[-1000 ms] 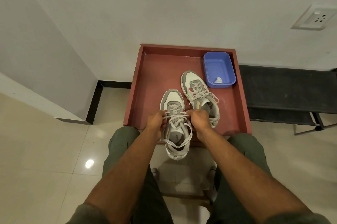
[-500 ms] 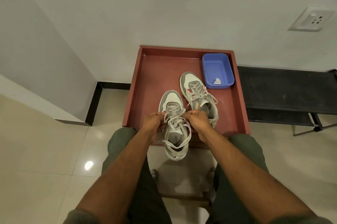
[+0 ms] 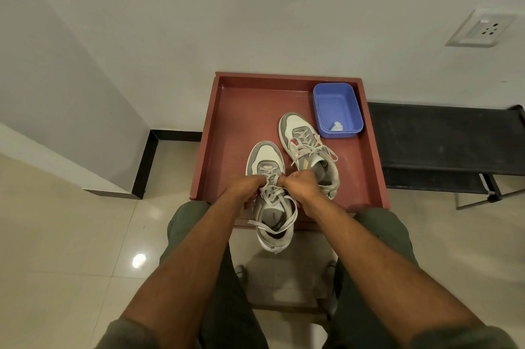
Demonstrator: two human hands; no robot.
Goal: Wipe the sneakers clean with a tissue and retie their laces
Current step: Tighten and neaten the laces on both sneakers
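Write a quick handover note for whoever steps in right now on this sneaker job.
Left hand and right hand each pinch the laces of the near sneaker, mid-tie; its heel overhangs the red tray's front edge.
Far sneaker already shows a bow.
Used tissue lies in the blue tub.
Left: finish this knot.

We see our two bare forearms reaching up from the bottom of the frame, ending in our left hand [image 3: 246, 184] and right hand [image 3: 301, 182] near the centre. At the lower corners, dull olive-green sleeves [image 3: 122, 334] sit pushed back to about the elbows. Beneath the arms, our trousers [image 3: 187, 223] are the same muted olive green, plain and without visible markings.
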